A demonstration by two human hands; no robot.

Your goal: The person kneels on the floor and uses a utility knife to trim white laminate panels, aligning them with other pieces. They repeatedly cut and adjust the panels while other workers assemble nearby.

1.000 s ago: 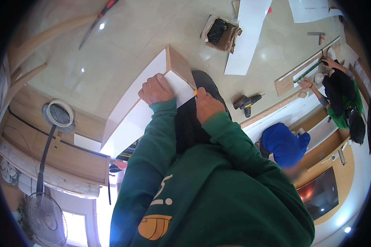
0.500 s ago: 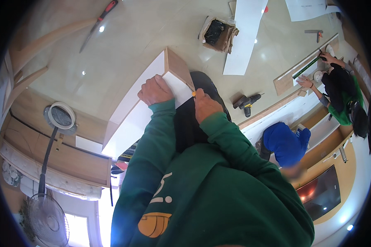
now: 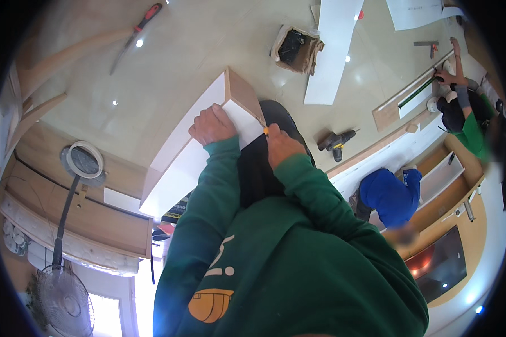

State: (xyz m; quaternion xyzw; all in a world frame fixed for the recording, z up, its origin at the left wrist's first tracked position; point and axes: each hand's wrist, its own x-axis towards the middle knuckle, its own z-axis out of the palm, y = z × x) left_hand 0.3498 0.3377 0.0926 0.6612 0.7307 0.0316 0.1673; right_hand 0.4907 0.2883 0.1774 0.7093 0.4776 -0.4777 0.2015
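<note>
A long white box-like panel assembly with a bare wood end lies slanted across my lap. My left hand is closed over its upper edge near that end, thumb side toward the corner. At the end's near corner, my right hand is closed round a small hand tool with a yellow-orange part. A thin shaft seems to run from it along the wood edge; most of the tool is hidden in my fist, so its kind cannot be told.
On the floor lie a cordless drill, a torn cardboard box, a white board and a red-handled saw. At the right, a co-worker in blue bends over panels; another in green sits by a board. A standing fan is lower left.
My hands stay at nearly the same spot on the box end. The co-worker in green has lifted one hand off the board and raised it.
</note>
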